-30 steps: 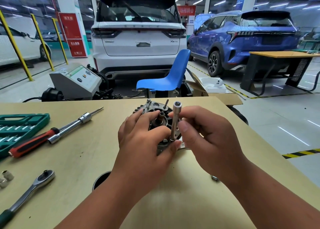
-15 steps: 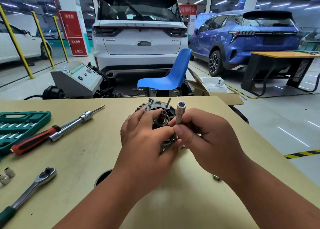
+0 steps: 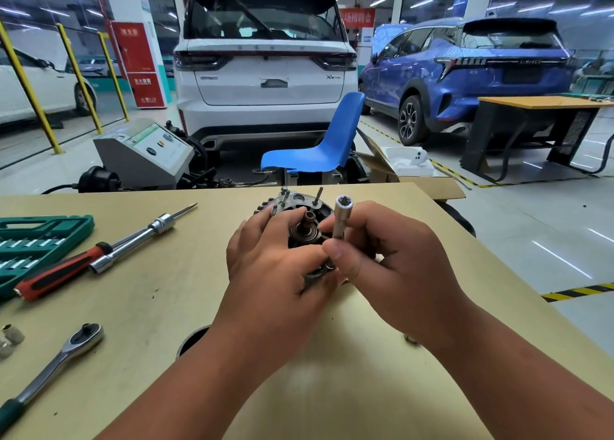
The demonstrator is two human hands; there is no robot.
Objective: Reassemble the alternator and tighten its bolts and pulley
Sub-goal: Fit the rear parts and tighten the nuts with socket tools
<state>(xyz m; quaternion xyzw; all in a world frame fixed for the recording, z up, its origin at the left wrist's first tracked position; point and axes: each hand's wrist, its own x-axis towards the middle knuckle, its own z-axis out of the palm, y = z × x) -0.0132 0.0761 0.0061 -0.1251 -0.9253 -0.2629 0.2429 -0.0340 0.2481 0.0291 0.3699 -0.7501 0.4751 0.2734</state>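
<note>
Risk: cross-threading. On table (image 3: 149, 323), near its far edge, sits alternator (image 3: 300, 233); left hand (image 3: 269, 266) grips its housing, right hand (image 3: 392, 266) pinches long socket (image 3: 341, 218) upright. Can't see bolt underneath; tilted socket could slip or start threads crooked.

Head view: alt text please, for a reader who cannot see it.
Left hand grips an alternator on a tan table while the right hand pinches a long socket upright at its near edge. A ratchet, a screwdriver and a green tool case lie to the left.
</note>
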